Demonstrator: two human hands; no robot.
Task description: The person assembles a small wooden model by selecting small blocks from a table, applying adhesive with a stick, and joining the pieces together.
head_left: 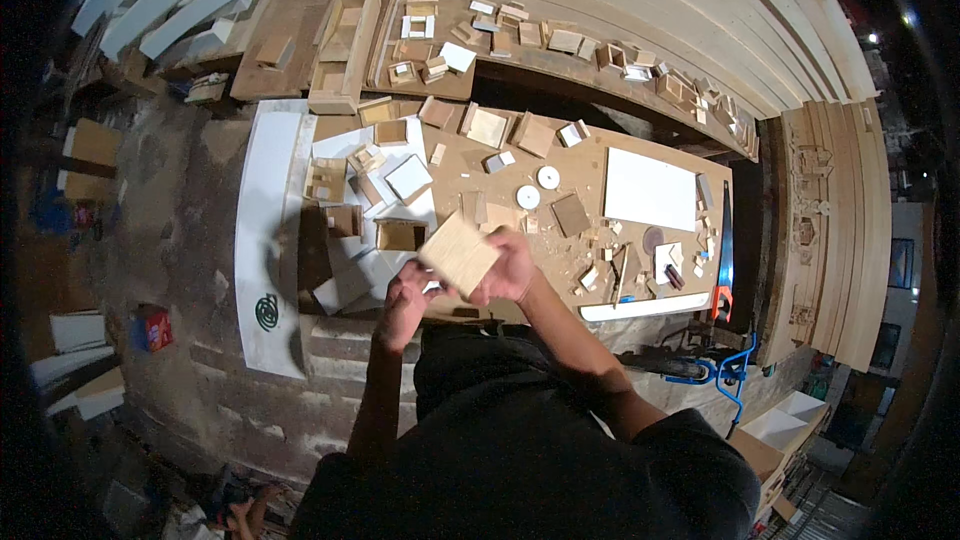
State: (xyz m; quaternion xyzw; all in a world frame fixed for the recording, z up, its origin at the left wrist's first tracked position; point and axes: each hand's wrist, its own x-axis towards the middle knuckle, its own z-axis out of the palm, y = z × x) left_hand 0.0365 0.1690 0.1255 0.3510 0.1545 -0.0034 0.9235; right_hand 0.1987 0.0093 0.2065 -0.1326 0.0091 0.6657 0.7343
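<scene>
- The workbench (pixel 590 155) spreads out ahead of both hands, its brown top strewn with wood offcuts and shavings.
- A long white panel (pixel 268 230) lies along the bench edge, off to the left of the left hand.
- A white rectangular sheet (pixel 648 190) rests flat on the bench, ahead and to the right of the right hand.
- A long open wooden tray (pixel 345 50) sits well ahead of the hands, toward the left.
- A handsaw (pixel 724 250) with an orange grip lies at the bench's far right edge, well apart from the right hand.
- The square plywood piece (pixel 459 253) is held up between the 2 hands, above the near edge of the bench, tilted so 1 corner points down.
- The right hand (pixel 508 268) grips the plywood piece at its right side, fingers closed around the edge.
- The left hand (pixel 404 300) pinches the piece's lower left corner, fingers curled.
- A small open wooden box (pixel 401 235) sits on the bench just ahead of the left hand, beside the plywood piece.
- 2 white discs (pixel 537 187) lie on the bench just ahead of the right hand.
</scene>
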